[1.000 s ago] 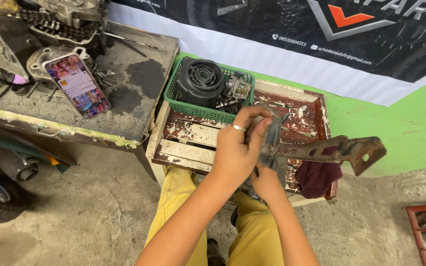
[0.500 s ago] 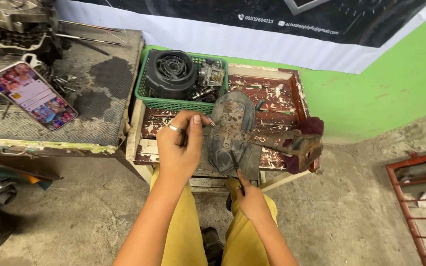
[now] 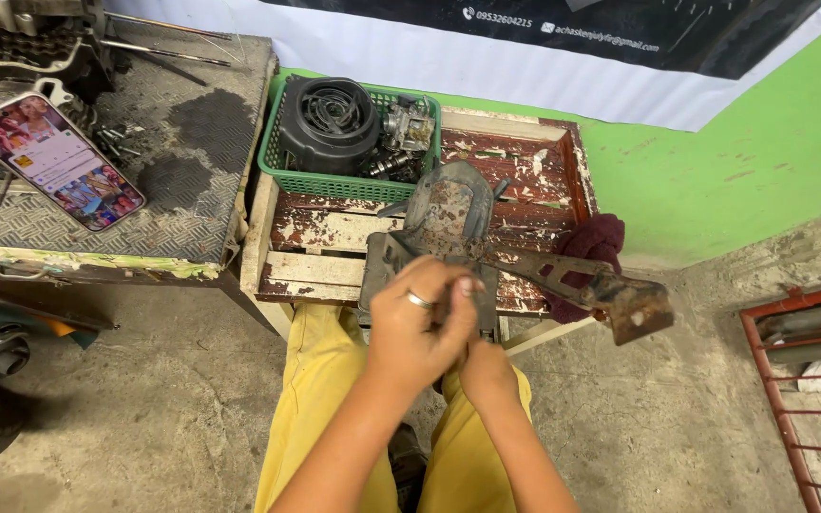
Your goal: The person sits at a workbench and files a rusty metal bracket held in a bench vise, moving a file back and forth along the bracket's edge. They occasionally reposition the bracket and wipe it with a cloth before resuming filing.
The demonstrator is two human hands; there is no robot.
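From the head camera, looking down over yellow trousers [image 3: 311, 399], both hands meet at a grimy grey metal part [image 3: 448, 214] with a rusty bracket arm [image 3: 582, 280]. The left hand [image 3: 420, 328], a ring on one finger, curls over the near end of the part, its fingers bent and pressing against the lower edge; it is clasped on the part. The right hand [image 3: 486, 375] sits just below and behind the left, partly hidden by it, and how it closes I cannot tell, though it touches the part's underside.

Away from the grip, the part's rounded, rust-flecked cover rises up and beyond the hands, and the bracket arm runs off to the right of them, ending in a rusted flat plate.

Under the part lies a wooden tray [image 3: 334, 237] with peeling red and white paint. Beyond the grip, at the tray's far left, stands a green plastic basket [image 3: 282, 171] holding a black round fan cover [image 3: 330, 119] and a small carburettor [image 3: 409, 128]. A dark red rag [image 3: 596, 237] lies right of the grip, behind the bracket arm. Far to the left, on a metal workbench [image 3: 182, 209], a phone [image 3: 54, 161] lies with its screen lit.
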